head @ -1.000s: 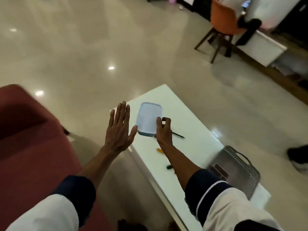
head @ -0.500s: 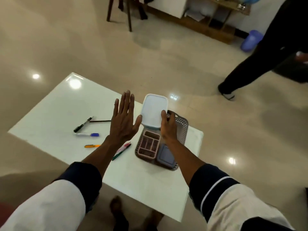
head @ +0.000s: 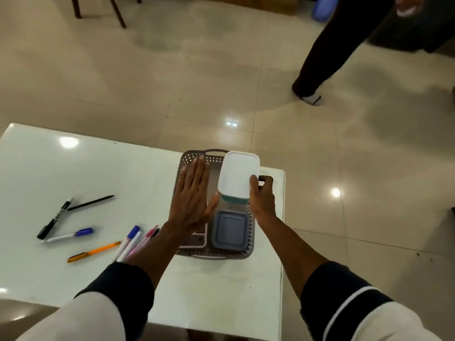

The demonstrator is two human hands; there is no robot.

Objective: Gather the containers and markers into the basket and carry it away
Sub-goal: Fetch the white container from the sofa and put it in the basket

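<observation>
White-lidded clear plastic container, clasped at its near corner by the right hand, above the grey perforated plastic basket on the white glossy surface. Left hand flat, fingers spread, holding nothing, over the basket. Blue-lidded square container inside. Markers scattered left.

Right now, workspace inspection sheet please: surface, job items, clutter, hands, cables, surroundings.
Surface: white table, glossy.
Job's things: basket at the table's right end holds a blue box and a pink tray; white-lidded tub held above it; markers loose on the left.
Clutter: nothing seen.
Hands: right hand grips the tub; left hand open, flat.
Cables: nothing seen.
Surroundings: tiled floor, chair legs, a bystander's leg.
</observation>
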